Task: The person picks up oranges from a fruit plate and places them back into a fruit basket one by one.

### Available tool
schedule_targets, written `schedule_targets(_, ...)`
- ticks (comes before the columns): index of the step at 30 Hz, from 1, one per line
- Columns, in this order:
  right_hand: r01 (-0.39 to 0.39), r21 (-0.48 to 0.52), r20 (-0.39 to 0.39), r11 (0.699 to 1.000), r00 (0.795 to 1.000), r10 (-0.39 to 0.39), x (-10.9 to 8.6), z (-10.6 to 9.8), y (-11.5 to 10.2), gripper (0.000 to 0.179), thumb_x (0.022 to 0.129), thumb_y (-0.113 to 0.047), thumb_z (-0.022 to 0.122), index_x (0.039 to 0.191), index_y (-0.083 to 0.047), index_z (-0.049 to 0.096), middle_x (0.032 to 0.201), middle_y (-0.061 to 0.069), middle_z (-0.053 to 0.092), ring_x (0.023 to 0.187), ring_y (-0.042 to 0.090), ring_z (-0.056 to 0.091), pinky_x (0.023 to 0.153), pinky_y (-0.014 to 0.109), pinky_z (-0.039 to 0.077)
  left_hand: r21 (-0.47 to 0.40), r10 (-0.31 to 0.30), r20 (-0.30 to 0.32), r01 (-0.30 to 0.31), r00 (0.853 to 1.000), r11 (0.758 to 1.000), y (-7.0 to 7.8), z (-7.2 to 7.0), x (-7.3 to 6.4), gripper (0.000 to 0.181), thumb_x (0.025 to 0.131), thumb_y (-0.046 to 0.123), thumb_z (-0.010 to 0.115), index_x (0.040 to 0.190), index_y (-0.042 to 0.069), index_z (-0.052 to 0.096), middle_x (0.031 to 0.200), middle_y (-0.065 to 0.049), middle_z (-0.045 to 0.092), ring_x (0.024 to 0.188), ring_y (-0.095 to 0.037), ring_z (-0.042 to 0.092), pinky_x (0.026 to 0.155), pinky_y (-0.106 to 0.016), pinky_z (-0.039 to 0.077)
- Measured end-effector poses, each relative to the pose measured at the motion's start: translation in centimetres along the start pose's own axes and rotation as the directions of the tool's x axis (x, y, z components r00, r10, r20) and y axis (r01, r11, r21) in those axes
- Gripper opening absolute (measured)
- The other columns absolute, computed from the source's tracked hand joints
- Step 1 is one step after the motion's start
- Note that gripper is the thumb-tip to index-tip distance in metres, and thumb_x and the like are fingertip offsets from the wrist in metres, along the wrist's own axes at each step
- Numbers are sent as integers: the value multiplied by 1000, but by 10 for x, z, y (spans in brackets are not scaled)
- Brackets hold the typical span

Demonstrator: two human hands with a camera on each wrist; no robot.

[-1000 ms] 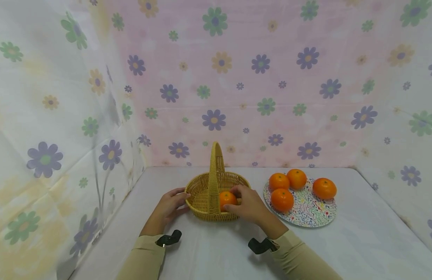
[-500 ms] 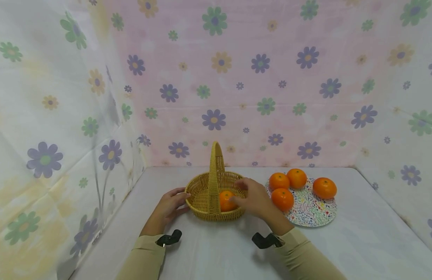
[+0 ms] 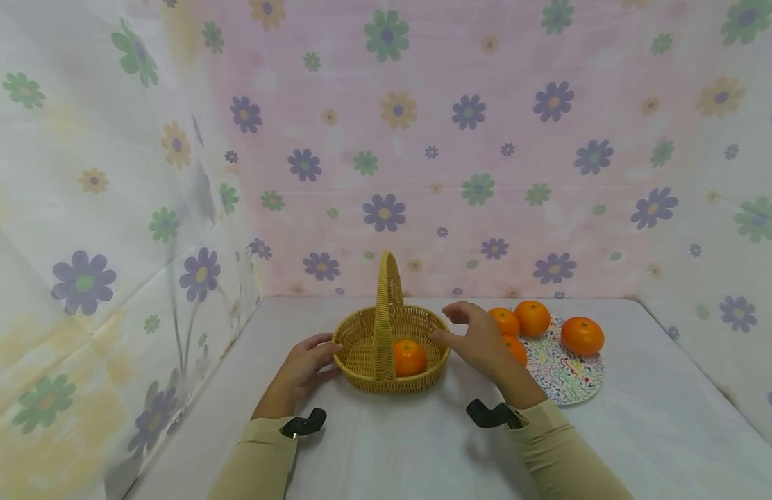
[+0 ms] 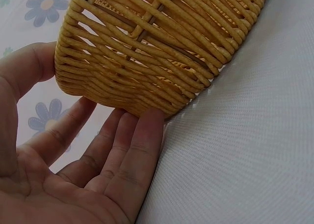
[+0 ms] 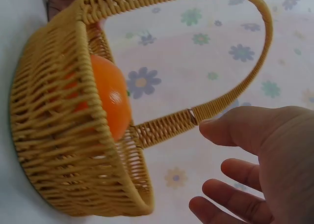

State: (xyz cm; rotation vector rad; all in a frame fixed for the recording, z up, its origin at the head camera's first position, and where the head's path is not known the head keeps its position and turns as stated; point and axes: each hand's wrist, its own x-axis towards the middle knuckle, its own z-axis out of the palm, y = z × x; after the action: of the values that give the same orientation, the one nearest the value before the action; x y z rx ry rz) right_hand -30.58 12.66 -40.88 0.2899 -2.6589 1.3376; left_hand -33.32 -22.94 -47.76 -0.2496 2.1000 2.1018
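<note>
A yellow woven basket (image 3: 355, 375) with a tall arched handle stands upright on the table, one orange mandarin (image 3: 410, 357) inside, right of the handle. My left hand (image 3: 305, 368) holds the basket's left end; in the left wrist view the thumb (image 4: 34, 67) is at the rim and the fingertips touch the woven side. My right hand (image 3: 486, 344) is just beyond the basket's right rim, fingers apart and relaxed, holding nothing; the right wrist view shows a gap between its fingers (image 5: 240, 199) and the basket.
To the right lies a round speckled plate (image 3: 564, 382) bearing several mandarins (image 3: 582, 336), some partly covered by my right hand. White cloth covers the table (image 3: 386, 444). Flower-patterned curtains (image 3: 436, 139) hang behind and at both sides.
My right hand has let go of the mandarin in the basket and moved right, out past the rim. The left hand stays on the basket.
</note>
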Motion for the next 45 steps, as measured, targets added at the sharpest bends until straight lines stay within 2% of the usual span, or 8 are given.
schedule_targets(3, -16, 8, -6, 1000, 1000, 16, 1, -10, 2, 49, 91, -35, 80, 133, -16, 62, 138, 10, 64, 131, 31, 59, 110, 55, 51, 4, 3, 2, -3, 1000, 1000, 1, 0, 0, 53, 93, 24, 76, 142, 10, 59, 140, -14, 62, 119, -27, 67, 98, -47, 60)
schedule_targets(10, 15, -40, -55, 999, 998, -17, 5, -28, 4, 47, 92, -31, 79, 133, -12, 64, 134, 11, 68, 126, 31, 63, 110, 52, 51, 4, 8, -5, -8, 1000, 1000, 1, 0, -1, 53, 93, 24, 76, 142, 10, 59, 139, -15, 62, 118, -26, 68, 98, -48, 60)
schedule_targets(18, -80, -5, -41, 997, 996, 79, 7, -46, 7, 56, 92, -43, 77, 138, -15, 61, 142, 12, 62, 133, 36, 56, 111, 55, 50, -6, 6, -13, -6, 1000, 1000, -1, -3, -1, 52, 94, 23, 75, 142, 10, 59, 138, -15, 63, 118, -27, 68, 97, -47, 61)
schedule_targets(22, -113, 18, -48, 993, 992, 114, 7, -56, 13, 56, 94, -43, 75, 139, -15, 59, 144, 13, 59, 134, 37, 54, 112, 55, 49, -9, 5, -13, -5, 1000, 1000, -2, -3, -1, 52, 94, 24, 75, 141, 10, 59, 138, -15, 63, 117, -26, 68, 97, -47, 61)
schedule_targets(29, -128, 8, -125, 992, 984, 128, 2, -76, 20, 52, 95, -41, 73, 139, -15, 60, 145, 15, 60, 135, 37, 54, 115, 56, 46, -3, -7, -6, 7, 1000, 1000, -3, -3, 0, 54, 93, 25, 76, 142, 10, 59, 139, -15, 63, 121, -28, 66, 97, -46, 61)
schedule_targets(37, -136, -29, -194, 990, 973, 128, -2, -99, 38, 52, 97, -41, 70, 139, -12, 60, 146, 20, 59, 133, 44, 54, 107, 59, 51, 8, 7, 13, -7, 1000, 1000, -2, 0, 3, 55, 92, 27, 77, 141, 12, 59, 139, -14, 64, 120, -27, 67, 96, -45, 61)
schedule_targets(40, -138, -41, -221, 990, 967, 126, -3, -105, 41, 51, 97, -40, 70, 138, -10, 61, 145, 22, 59, 133, 44, 54, 111, 60, 48, 11, 6, 8, -6, 1000, 1000, -3, 0, 3, 55, 92, 27, 78, 141, 11, 59, 139, -14, 63, 120, -28, 66, 96, -45, 62)
schedule_targets(45, -174, -19, -248, 984, 955, 164, -7, -113, 41, 53, 97, -38, 69, 141, -9, 59, 147, 22, 57, 135, 43, 52, 114, 60, 45, 5, 4, 4, -4, 1000, 1000, -3, -1, 1, 57, 92, 27, 78, 143, 10, 58, 141, -15, 62, 123, -29, 65, 97, -46, 61)
